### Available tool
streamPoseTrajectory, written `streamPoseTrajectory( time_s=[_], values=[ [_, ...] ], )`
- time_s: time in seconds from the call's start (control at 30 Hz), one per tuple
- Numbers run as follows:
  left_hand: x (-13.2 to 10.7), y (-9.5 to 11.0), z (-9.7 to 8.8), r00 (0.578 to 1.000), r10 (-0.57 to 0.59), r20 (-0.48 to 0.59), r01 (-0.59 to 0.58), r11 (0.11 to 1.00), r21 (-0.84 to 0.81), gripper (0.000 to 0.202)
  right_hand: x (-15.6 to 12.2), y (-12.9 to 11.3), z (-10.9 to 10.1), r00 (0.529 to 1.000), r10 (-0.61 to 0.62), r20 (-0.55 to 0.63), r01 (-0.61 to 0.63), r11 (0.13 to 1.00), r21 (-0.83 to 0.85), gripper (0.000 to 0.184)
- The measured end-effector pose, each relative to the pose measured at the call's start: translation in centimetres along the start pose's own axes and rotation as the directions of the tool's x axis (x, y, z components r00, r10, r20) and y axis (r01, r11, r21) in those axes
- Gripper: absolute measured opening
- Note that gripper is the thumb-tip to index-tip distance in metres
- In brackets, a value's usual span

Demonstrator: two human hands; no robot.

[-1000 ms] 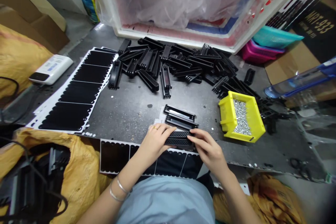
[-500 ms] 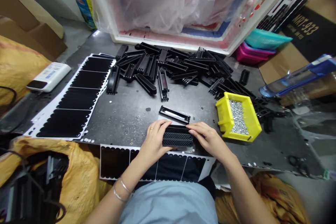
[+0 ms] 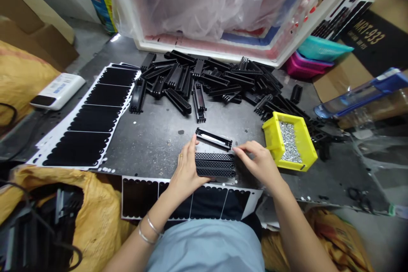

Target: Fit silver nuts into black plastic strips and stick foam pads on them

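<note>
**Textured black strips by your left hand, yellow bin beside your right**

Your left hand spreads wide against the left ends of the textured black strips, lower centre. Your right hand is half open and empty near the loose black strip; you cannot tell whether its fingertips touch it. The yellow bin of metal bits crowds your right side. A heap of black parts blocks upper centre. Upper right, a carton reads "MRT-933"; its smaller line is illegible.
</note>
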State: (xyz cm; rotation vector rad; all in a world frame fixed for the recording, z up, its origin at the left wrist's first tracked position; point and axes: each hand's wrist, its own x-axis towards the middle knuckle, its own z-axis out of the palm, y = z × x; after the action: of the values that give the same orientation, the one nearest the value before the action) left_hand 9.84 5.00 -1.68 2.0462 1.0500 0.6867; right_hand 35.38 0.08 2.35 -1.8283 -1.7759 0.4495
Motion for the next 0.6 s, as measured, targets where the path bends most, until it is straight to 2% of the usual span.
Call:
streamPoseTrajectory(
  time_s=[0.1,0.23,0.3,0.4,0.47,0.5,0.57,0.6],
  values=[
    [0.1,0.1,0.2,1.000,-0.024,-0.002,0.024,0.999,0.036,0.148,1.8,0.3,0.9,1.000,0.024,0.002,-0.024,1.000,0.009,0.024],
    [0.1,0.3,0.4,0.998,-0.014,-0.060,0.022,0.991,0.129,0.147,3.2,0.9,1.5,0.990,-0.021,0.142,-0.008,0.980,0.200,0.019],
    [0.1,0.2,0.5,0.996,0.027,-0.080,-0.012,0.983,0.183,0.144,3.1,1.1,0.9,0.979,-0.077,0.190,0.015,0.951,0.308,0.015],
    [0.3,0.0,0.4,0.998,0.064,-0.021,-0.059,0.980,0.189,0.136,3.1,1.3,-0.5,0.937,-0.177,0.301,0.047,0.919,0.392,0.022],
    [0.5,-0.2,0.3,0.998,0.058,0.017,-0.060,0.984,0.165,0.123,3.9,0.9,-1.2,0.916,-0.180,0.359,0.036,0.927,0.372,0.039],
    [0.6,-0.2,0.2,0.999,0.048,0.022,-0.050,0.987,0.153,0.115,4.7,0.5,-1.2,0.922,-0.147,0.358,0.022,0.943,0.331,0.046],
    [1.0,-0.3,0.1,0.999,0.025,0.027,-0.029,0.990,0.136,0.101,7.0,-0.7,-0.1,0.957,-0.061,0.282,-0.004,0.974,0.226,0.051],
    [1.2,-0.2,0.1,0.999,0.019,0.030,-0.022,0.991,0.131,0.097,8.5,-1.5,0.8,0.973,-0.032,0.227,-0.009,0.985,0.175,0.047]
  ],
)
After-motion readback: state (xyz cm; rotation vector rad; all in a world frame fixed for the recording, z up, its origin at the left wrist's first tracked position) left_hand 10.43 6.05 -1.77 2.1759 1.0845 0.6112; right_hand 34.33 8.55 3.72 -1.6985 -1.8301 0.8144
